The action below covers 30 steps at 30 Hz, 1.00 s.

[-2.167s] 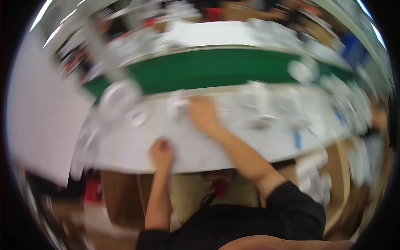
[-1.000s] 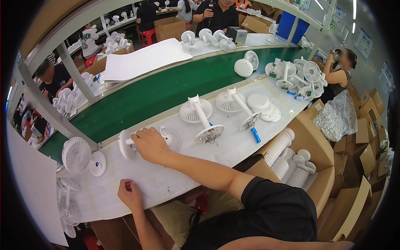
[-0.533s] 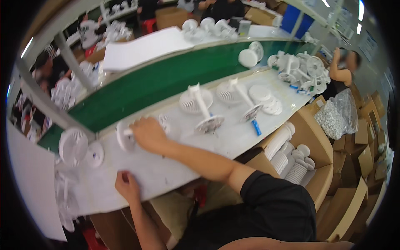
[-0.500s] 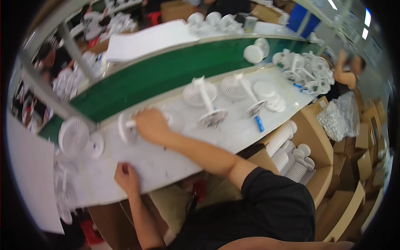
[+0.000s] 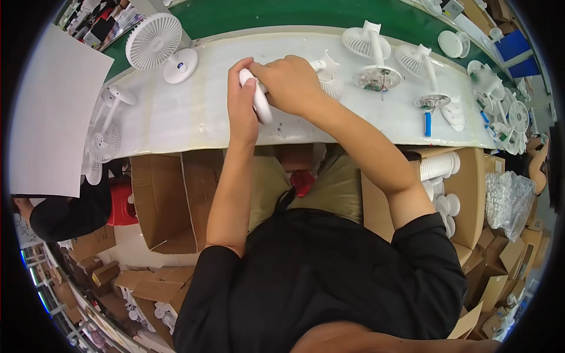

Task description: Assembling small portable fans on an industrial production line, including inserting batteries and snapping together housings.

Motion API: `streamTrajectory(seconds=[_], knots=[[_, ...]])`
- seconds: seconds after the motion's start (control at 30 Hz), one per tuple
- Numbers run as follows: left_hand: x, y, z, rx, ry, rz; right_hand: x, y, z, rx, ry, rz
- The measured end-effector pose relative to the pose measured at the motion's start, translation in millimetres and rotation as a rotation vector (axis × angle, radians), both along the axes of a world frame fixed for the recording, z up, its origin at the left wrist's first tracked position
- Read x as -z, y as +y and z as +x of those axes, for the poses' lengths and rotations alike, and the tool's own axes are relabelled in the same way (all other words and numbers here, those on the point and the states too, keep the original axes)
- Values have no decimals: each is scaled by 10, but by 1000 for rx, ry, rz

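My left hand [image 5: 241, 109] is closed on a white round fan base [image 5: 261, 105], which stands tilted on edge, fingers behind and thumb on its near face. Against the other side of that base is my right hand [image 5: 291, 84], its fingers curled; what lies inside its grip is mostly covered. A white fan head [image 5: 331, 79] with a slotted grille shows just beyond the right hand, seemingly part of the same fan, though the neck between is hidden. To the right stand a fan with an uncovered base [image 5: 376, 77] and another such fan [image 5: 432, 100], wiring showing underneath.
A complete white fan [image 5: 156, 41] stands at the far left of the white table [image 5: 176, 117]. A blue piece [image 5: 428, 125] and stacked white discs [image 5: 453, 115] lie at right. Cardboard boxes sit below the table edge, one box [image 5: 471, 200] holding white parts. A green belt [image 5: 265, 13] runs behind.
My left hand has come up from the near table edge and taken hold of the fan base. My right hand remains by the fan. The view has turned leftward and down.
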State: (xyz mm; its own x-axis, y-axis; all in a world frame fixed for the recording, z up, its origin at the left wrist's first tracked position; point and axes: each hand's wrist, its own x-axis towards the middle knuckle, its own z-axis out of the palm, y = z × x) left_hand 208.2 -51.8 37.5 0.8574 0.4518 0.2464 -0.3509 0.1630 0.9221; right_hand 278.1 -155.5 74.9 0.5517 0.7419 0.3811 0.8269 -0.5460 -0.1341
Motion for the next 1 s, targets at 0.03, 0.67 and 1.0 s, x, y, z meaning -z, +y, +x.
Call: streamTrajectory(seconds=[0.03, 0.67, 1.0], knots=[[-33, -25, -56, -1, -39, 33, -42, -31, -59, -3, -37, 52], [-163, 494, -60, -193, -62, -33, -709, 88, 133, 44, -201, 238], [403, 494, -230, -277, 91, -14, -296, 315, 419, 299, -160, 188]])
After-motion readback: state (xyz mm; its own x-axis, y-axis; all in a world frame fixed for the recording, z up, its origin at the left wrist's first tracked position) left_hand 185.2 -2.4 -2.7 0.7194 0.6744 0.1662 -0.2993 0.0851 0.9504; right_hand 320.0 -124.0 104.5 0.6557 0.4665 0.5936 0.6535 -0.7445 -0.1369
